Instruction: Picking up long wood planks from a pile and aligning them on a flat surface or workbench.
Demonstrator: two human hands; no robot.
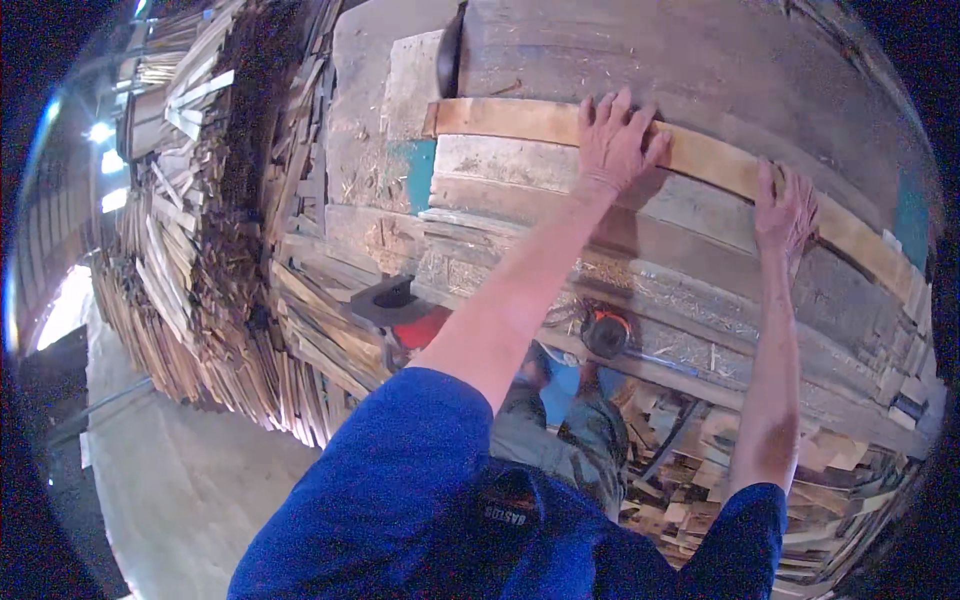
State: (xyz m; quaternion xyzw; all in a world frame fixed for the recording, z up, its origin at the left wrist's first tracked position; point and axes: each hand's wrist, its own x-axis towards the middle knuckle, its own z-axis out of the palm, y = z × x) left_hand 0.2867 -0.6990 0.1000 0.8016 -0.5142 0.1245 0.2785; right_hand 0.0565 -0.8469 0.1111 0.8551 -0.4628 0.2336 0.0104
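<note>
Plank (pixel 520 122), pale wood, lies flat on sawdusty workbench (pixel 700 60); long axis runs L–R, far end near dark saw blade (pixel 450 50), R end dipping toward bench edge; left hand (pixel 615 140) pressed flat on top, fingers spread, no clench; right hand (pixel 785 210) flat on plank, fingers open, w/o grasp.

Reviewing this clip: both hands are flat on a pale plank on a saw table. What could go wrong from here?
The left hand presses the pale plank not far from the dark saw blade standing out of the table; a slip along the wood might carry fingers toward it. The right hand rests on a rough edge, so splinters are likely. Offcuts litter the floor by the feet, a possible trip hazard.
</note>
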